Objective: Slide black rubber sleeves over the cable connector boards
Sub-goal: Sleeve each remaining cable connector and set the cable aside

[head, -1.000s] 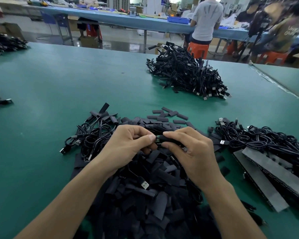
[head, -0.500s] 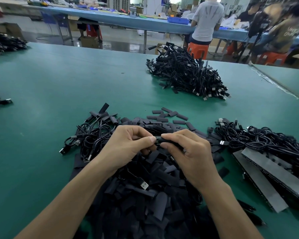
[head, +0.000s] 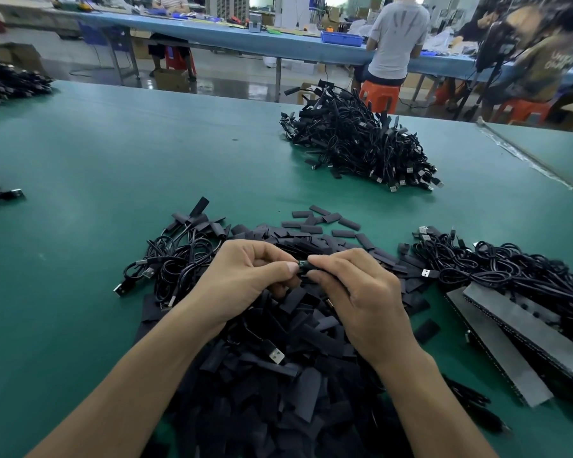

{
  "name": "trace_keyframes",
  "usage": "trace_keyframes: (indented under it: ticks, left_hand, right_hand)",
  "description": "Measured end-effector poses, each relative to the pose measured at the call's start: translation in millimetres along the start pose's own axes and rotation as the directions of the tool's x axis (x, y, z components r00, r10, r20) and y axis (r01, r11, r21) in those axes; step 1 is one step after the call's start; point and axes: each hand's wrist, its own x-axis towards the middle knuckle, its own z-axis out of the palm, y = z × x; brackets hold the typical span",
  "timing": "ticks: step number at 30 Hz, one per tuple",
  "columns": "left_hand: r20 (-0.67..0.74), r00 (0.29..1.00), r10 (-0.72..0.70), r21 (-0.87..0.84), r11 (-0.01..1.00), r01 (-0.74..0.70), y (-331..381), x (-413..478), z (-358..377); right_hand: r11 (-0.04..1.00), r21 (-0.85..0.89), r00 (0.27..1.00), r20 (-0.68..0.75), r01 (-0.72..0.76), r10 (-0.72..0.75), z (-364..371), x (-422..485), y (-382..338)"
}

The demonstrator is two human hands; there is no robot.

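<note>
Black rubber sleeve [head: 306, 266] right in the middle, held up just above the heap, a short dark piece bridging the two hands. The left hand [head: 245, 279] pinches its left end between thumb and forefinger, the other fingers curled under. The right hand [head: 361, 292] grips the right end, thumb below and fingers folded over the top. The two thumb tips are almost touching. Whether a connector board sits inside the sleeve, I cannot tell; it is too small and too dark.

Beneath both wrists lies a big pile of loose sleeves [head: 278, 385], flat black pieces lying every which way on the green table [head: 113, 160]. A silver USB plug [head: 276, 355] pokes out of the pile between the forearms. To the left of the hands is a tangle of black cables [head: 176, 259], plugs trailing off toward the table edge. To the right, another bundle of cables [head: 510, 272] lies partly over some long grey strips [head: 510, 338].

Further back on the table, well apart, stands a tall heap of cables [head: 358, 143]. Beyond that, a person in a grey shirt [head: 397, 38] sits on an orange stool [head: 379, 94] at a blue bench.
</note>
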Motion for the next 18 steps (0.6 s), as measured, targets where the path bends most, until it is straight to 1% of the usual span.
trace_keyframes:
  ticks: [4, 10, 13, 15, 16, 18]
  left_hand:
    - [0.019, 1.000, 0.013, 0.020, 1.000, -0.013, 2, 0, 0]
    - [0.028, 0.999, 0.021, 0.019, 1.000, -0.022, 3, -1, 0]
    - [0.031, 0.999, 0.025, 0.020, 0.999, -0.025, 3, -1, 0]
    - [0.024, 0.999, 0.024, 0.015, 1.000, -0.025, 3, -1, 1]
    - [0.014, 1.000, 0.025, 0.009, 1.000, -0.025, 3, -1, 1]
    - [-0.023, 0.999, 0.026, -0.011, 1.000, -0.027, 2, 0, 2]
  right_hand:
    - [1.000, -0.003, 1.000, -0.023, -0.017, 0.017, 2, 0, -2]
    - [0.999, 0.039, 0.999, 0.037, -0.037, 0.035, -1, 2, 0]
    - [0.996, 0.059, 0.997, 0.034, -0.069, 0.067, -2, 3, -1]
    - [0.988, 0.085, 0.992, 0.015, -0.127, 0.126, -3, 5, -4]
    - [0.978, 0.104, 0.983, -0.002, -0.181, 0.183, -3, 6, -6]
    - [0.925, 0.173, 0.934, -0.059, -0.337, 0.351, -3, 8, -11]
